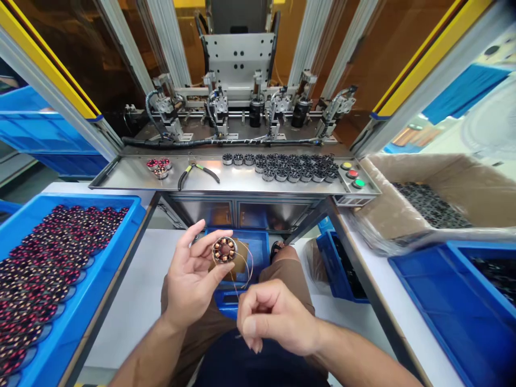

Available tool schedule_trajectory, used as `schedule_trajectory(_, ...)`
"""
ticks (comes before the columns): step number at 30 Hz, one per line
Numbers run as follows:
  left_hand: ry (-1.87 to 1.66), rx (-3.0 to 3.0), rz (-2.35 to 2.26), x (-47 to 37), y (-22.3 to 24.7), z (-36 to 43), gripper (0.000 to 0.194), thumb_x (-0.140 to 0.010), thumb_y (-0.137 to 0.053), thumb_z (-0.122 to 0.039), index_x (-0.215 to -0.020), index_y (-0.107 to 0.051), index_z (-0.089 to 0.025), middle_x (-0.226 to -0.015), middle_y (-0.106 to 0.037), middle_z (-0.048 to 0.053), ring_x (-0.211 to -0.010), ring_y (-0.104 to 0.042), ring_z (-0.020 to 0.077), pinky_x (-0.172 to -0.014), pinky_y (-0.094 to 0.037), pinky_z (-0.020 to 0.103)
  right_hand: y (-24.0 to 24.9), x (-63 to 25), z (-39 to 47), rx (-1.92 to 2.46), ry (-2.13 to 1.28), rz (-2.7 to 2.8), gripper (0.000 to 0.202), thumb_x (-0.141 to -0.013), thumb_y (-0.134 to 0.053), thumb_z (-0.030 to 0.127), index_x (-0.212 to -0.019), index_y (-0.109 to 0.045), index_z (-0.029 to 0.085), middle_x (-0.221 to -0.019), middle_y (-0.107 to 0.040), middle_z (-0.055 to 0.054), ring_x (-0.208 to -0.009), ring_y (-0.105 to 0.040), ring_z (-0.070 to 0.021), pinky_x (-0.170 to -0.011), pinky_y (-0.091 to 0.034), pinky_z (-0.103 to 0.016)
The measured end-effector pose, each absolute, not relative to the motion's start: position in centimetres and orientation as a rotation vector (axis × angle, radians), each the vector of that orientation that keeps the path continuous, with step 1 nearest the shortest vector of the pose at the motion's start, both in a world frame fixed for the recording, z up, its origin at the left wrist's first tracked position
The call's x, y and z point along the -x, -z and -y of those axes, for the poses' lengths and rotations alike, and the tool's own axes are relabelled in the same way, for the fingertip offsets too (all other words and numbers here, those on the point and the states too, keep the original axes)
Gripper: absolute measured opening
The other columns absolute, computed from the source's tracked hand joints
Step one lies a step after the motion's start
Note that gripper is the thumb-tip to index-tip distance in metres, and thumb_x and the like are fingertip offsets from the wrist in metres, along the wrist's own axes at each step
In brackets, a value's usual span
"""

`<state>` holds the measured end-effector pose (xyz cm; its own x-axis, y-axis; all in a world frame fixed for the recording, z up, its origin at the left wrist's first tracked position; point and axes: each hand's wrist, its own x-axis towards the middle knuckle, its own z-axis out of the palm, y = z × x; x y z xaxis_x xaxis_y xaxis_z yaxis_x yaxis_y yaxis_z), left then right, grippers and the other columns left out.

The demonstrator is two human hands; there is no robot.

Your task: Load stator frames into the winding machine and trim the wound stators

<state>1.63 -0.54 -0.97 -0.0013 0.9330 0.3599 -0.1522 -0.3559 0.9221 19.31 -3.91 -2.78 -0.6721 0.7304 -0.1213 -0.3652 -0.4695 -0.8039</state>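
Between the thumb and fingers of my left hand [193, 274] is a round motor stator [224, 250] wound with copper coils, its face turned up toward me. Thin loose wire [250, 263] loops out from its right side, and a strand runs down toward my right hand [276, 317]. The right hand is closed, thumb against curled fingers, lower and to the right of the stator. It pinches the end of the copper wire [234, 285]; the tip inside the fingers is hidden.
Ahead, a metal ledge [193, 185] carries pliers [197, 173], a few wound stators [159, 167], rows of black cores [298, 167] and push buttons [352, 174]. Winding fixtures [258, 110] stand behind. A blue tray [139, 209] of stators is left; a lined carton [387, 215] and blue bin [427, 279] are right.
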Motion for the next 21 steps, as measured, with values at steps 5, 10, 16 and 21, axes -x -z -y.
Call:
schedule_trajectory(5,-1.317,-1.395,-0.745,-0.9,0.8,0.9,0.063,-0.091,-0.059,-0.008,-0.144,-0.038,-0.033,-0.132,-0.066,0.012,-0.104,-0.071,0.0173,-0.088,-0.058,0.028,0.9,-21.7,0.9,0.853,-1.855,1.240,0.034,-0.074,-0.081,0.043,-0.076,-0.065,0.013,-0.065,-0.065,0.000,-0.054,-0.058,-0.0074,-0.054,-0.048,-0.020)
schedule_trajectory(10,-1.189,-1.464,-0.713,-1.1,0.9,1.8,0.062,-0.094,-0.053,-0.009,-0.147,-0.033,-0.034,-0.140,-0.058,0.015,-0.113,-0.066,0.0190,-0.094,-0.056,0.031,-0.7,-20.9,0.0,0.870,-1.798,1.257,0.041,-0.080,-0.072,0.052,-0.070,-0.060,0.014,-0.059,-0.061,0.002,-0.049,-0.054,-0.0079,-0.052,-0.046,-0.022)
schedule_trajectory(16,-1.341,-1.317,-0.701,-2.5,1.0,1.7,0.082,-0.074,-0.077,-0.004,-0.140,-0.042,-0.038,-0.115,-0.061,0.004,-0.081,-0.065,0.0099,-0.072,-0.057,0.021,0.0,-20.0,1.1,0.824,-1.752,1.257,0.036,-0.086,-0.068,0.045,-0.068,-0.058,0.016,-0.058,-0.056,0.003,-0.051,-0.048,-0.0075,-0.054,-0.040,-0.022)
schedule_trajectory(21,-1.335,-1.225,-0.660,-2.6,0.6,1.3,0.078,-0.074,-0.078,-0.003,-0.137,-0.045,-0.036,-0.106,-0.066,0.002,-0.081,-0.066,0.0087,-0.071,-0.055,0.017,0.4,-20.5,1.9,0.775,-1.651,1.318,0.037,-0.088,-0.066,0.043,-0.063,-0.057,0.017,-0.059,-0.054,0.001,-0.056,-0.047,-0.0098,-0.055,-0.038,-0.024)
